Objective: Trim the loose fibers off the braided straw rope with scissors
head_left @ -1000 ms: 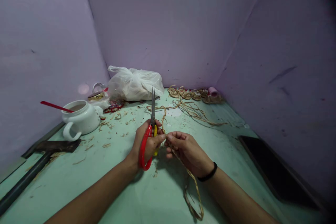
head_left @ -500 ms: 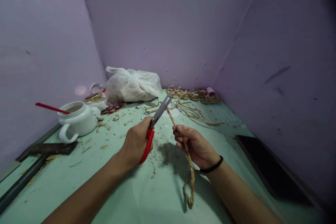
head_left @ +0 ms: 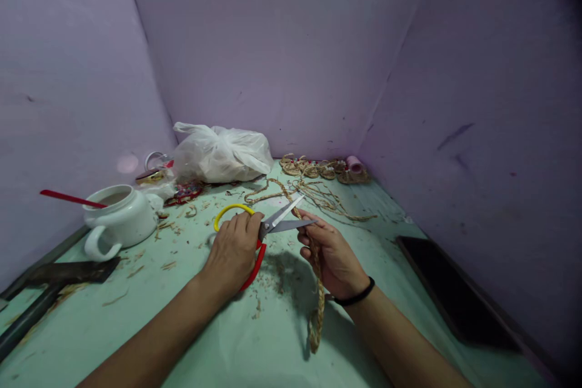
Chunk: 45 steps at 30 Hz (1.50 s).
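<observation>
Scissors (head_left: 273,227) spread wide at a braided cord (head_left: 317,291), with purple walls (head_left: 477,73) on three sides.

From my distant seat I see the left hand (head_left: 234,248) gripping the scissors, blades apart and reaching across the cord by the fingers of the right hand (head_left: 334,254); whether metal touches fibre, I cannot tell. The right hand pinches the cord over the middle of the table, its tail dropping toward the near side. Green tabletop (head_left: 218,339) spreads between left forearm and hammer-like tool (head_left: 86,271), which lies at the left edge near a white pot (head_left: 131,221). A dark flat slab (head_left: 454,291) lines the right side, well apart from the right hand.
</observation>
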Available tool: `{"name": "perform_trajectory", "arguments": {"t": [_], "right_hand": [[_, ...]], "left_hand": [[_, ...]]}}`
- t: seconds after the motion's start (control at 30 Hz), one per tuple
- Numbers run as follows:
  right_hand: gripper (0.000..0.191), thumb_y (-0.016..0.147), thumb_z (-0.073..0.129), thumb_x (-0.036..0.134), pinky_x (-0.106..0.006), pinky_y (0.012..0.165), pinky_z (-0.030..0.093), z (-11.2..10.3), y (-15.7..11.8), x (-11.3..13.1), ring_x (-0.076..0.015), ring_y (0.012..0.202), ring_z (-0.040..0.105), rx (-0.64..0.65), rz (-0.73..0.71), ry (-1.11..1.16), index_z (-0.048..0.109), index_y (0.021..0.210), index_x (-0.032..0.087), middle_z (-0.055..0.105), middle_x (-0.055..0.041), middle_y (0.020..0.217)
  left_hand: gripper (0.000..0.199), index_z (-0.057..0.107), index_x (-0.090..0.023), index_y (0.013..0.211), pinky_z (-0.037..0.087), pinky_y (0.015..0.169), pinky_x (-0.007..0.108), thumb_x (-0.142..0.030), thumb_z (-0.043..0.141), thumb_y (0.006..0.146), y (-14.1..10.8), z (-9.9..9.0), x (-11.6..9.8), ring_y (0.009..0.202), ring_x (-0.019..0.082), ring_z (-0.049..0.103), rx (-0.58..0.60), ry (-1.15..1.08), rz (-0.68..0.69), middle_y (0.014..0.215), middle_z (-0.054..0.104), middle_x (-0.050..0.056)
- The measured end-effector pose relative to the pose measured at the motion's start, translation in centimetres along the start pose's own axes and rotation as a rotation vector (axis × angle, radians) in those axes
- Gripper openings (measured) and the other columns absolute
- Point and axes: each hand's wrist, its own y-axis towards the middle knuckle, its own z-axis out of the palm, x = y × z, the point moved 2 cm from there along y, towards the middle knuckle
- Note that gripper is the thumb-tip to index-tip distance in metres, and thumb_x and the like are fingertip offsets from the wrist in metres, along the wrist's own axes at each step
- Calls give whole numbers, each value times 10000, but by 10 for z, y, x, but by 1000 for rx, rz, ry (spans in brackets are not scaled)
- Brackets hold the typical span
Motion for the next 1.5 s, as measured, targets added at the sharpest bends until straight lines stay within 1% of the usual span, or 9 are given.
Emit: {"name": "perform_trajectory", "arguments": {"t": [0.07,0.17,0.23,0.43,0.6,0.87,1.27,1.4,1.5], "right_hand": [[278,577,674,190,-113,349,333,0,-1,0,-43,465,381,31,-10,-5,644,853,173,451,55,578],[164,606,690,236,-107,352,323,0,-1,0,-38,483,385,77,-25,-10,619,738,168,447,48,620],[155,612,694,241,-102,353,319,1,-1,0,-34,484,381,90,-22,-2,600,707,165,439,47,630],[201,609,700,237,-101,352,313,0,-1,1,-34,481,375,64,-22,-2,607,773,167,440,48,629],[145,622,692,243,-99,352,307,0,-2,3,-31,482,365,89,-48,12,593,688,158,430,49,624],[217,609,699,228,-98,343,306,0,-3,3,-31,478,370,51,-62,23,622,799,158,431,51,619],[225,617,692,210,-92,335,300,0,-1,5,-23,459,355,65,-59,59,627,826,156,408,55,607],[234,610,696,213,-90,336,303,-2,0,5,-23,461,359,51,-71,50,633,829,159,411,53,609],[244,609,697,224,-89,336,308,-3,1,5,-23,454,360,50,-67,49,636,838,166,414,55,604]], "left_hand": [[357,445,-135,1098,412,725,362,-61,337,766,0,-1,2,846,237,501,16,-6,-13,924,541,112],[316,463,-159,1062,417,683,326,-81,353,776,0,-1,4,799,220,518,49,-22,-45,888,552,85],[284,479,-170,1031,415,658,315,-96,355,786,0,-2,6,772,217,524,55,-13,-56,856,555,72],[280,489,-164,1042,409,646,316,-112,355,800,-1,-2,10,752,220,532,0,9,-33,843,569,74],[292,495,-161,1051,407,654,311,-114,373,790,0,-1,11,744,214,535,-44,9,16,831,578,75],[284,511,-172,1015,410,614,288,-99,380,774,0,-2,14,717,198,547,-18,-2,-7,798,586,55],[287,521,-175,985,413,600,277,-88,362,762,0,2,19,708,191,558,1,-88,14,770,594,45],[299,520,-181,960,412,619,267,-72,377,721,1,0,18,724,181,556,23,-177,17,797,602,51],[232,526,-182,844,394,607,238,-65,378,708,1,-2,17,678,150,532,34,-311,14,739,584,28]]}}
